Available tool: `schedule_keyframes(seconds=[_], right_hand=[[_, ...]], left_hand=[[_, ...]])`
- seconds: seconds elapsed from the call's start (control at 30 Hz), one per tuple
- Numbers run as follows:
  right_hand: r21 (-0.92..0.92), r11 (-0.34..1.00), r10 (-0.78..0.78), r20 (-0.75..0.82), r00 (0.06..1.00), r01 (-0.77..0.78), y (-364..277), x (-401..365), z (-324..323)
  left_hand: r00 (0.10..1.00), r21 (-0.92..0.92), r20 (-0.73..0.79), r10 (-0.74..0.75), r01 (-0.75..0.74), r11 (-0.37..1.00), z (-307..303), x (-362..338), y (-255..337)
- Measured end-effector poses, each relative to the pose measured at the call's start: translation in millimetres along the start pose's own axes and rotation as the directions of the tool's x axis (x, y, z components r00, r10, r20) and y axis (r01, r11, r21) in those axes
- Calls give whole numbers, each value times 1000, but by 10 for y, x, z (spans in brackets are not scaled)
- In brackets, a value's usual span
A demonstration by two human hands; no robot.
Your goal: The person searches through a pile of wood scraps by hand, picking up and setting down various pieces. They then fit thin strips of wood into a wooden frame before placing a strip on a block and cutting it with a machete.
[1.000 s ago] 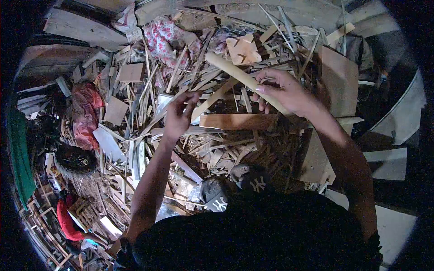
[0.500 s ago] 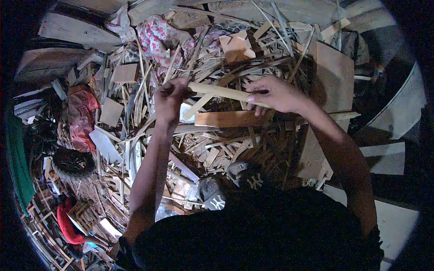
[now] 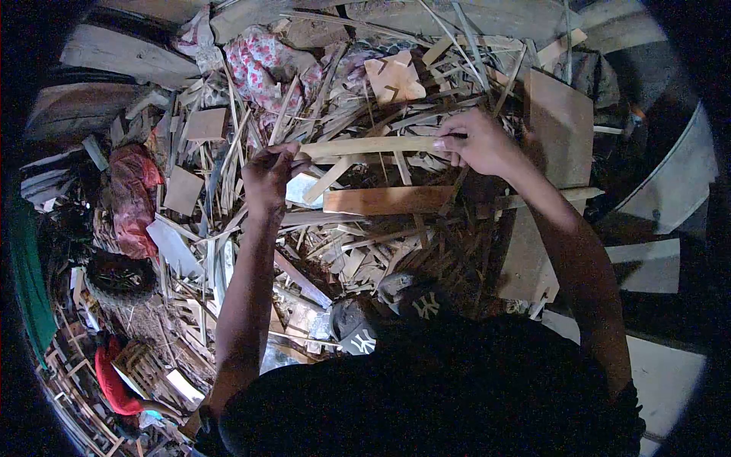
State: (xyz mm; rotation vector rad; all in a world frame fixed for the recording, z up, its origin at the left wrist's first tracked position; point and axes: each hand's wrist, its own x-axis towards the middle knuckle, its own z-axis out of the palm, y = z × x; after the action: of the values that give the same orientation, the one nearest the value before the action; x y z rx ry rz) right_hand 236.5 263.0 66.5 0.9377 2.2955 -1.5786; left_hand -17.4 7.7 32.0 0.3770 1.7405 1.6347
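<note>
A thin, pale wooden strip stretches nearly level between my hands, above a heap of scrap wood. My left hand pinches its left end, and my right hand grips the right end between thumb and fingers. Below the strip lies a broader reddish-brown board. Another pale wooden slat slants down to the left just under the held strip, near a small whitish sheet.
Offcuts and splinters surround my shoes. A large flat panel lies at right. Further left are a red plastic bag, a tyre and, lower down, a person in a red top. Floral cloth lies at the back.
The strip has gone from sloping down at the right to almost level. My right hand has risen and moved right; my left hand has shifted slightly left and down.
</note>
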Motion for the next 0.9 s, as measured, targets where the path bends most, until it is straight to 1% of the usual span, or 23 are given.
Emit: schedule_keyframes(seconds=[0.03, 0.07, 0.1, 0.13, 0.17, 0.2, 0.23, 0.27, 0.33, 0.37, 0.43, 0.47, 0.5, 0.53, 0.57, 0.6, 0.67, 0.7, 0.73, 0.8, 0.83, 0.9], right_hand=[[-2, 1000, 0, 0, 1000, 0, 26, 16, -1], [-13, 999, -39, -11, 999, 39, 86, 51, -2], [-24, 997, -77, -21, 997, 76, 147, 84, -12], [-25, 997, -72, -22, 997, 72, 201, 123, -41], [-66, 962, -274, -191, 943, 266, 259, 178, -88], [-139, 888, -459, -342, 820, 439, 309, 223, -146], [-151, 923, -384, -372, 845, 353, 260, 210, -289], [-53, 972, -231, -401, 887, 230, 212, 169, -417], [155, 981, -37, -448, 893, 118, 229, 136, -545], [151, 982, -37, -451, 892, 117, 349, 163, -593], [-83, 988, -154, -433, 888, 131, 748, 290, -595], [-85, 988, -153, -435, 887, 128, 923, 347, -545], [-200, 972, -201, -432, 879, 124, 1093, 406, -480], [-311, 943, -248, -423, 871, 117, 1135, 416, -431], [-345, 939, -168, -412, 896, 17, 1179, 416, -370], [-344, 939, -167, -413, 895, 16, 1179, 424, -286], [-511, 821, -16, -463, 886, -253, 1240, 474, -117], [-550, 776, 9, -477, 879, -307, 1210, 478, -55], [-550, 776, 10, -477, 879, -307, 1185, 472, -26], [-783, 514, 1, -407, 913, -349, 1082, 456, 96], [-784, 514, 0, -406, 914, -348, 1055, 461, 135], [-734, 538, 74, -448, 891, -414, 1033, 475, 187]], left_hand=[[999, -11, -13, -46, 46, 999, -5, 25, -11], [995, -23, -24, -92, 92, 996, -7, 48, -21], [995, -25, -22, -92, 92, 995, -19, 63, -50], [999, -141, -5, -53, 51, 989, -33, 72, -83], [1000, -256, 8, -12, 13, 967, -52, 87, -111], [1000, -258, 12, -16, 18, 966, -69, 114, -108], [998, -194, -53, -27, 16, 981, -85, 147, -79], [992, -130, -118, -32, 17, 991, -107, 173, -48], [994, -138, -106, -28, 13, 990, -184, 156, -5], [993, -111, -122, 0, -13, 994, -239, 170, -25], [982, -75, -181, 45, -60, 995, -226, 146, -23], [983, -78, -179, 45, -59, 995, -233, 136, -31], [983, -94, -181, 39, -57, 994, -258, 132, -38], [982, -110, -184, 34, -55, 992, -252, 109, -14], [979, -72, -198, 41, -57, 996, -236, 84, 1], [980, -72, -196, 42, -57, 996, -258, 93, -23], [983, -151, -179, 32, -59, 987, -321, 126, -102], [983, -151, -179, 32, -60, 987, -303, 113, -78], [981, -147, -191, 39, -68, 987, -291, 88, -58], [977, -141, -206, 44, -75, 987, -298, 63, -43], [978, -133, -203, 53, -81, 988, -317, 64, -47], [978, -126, -201, 62, -88, 988, -324, 49, -32]])
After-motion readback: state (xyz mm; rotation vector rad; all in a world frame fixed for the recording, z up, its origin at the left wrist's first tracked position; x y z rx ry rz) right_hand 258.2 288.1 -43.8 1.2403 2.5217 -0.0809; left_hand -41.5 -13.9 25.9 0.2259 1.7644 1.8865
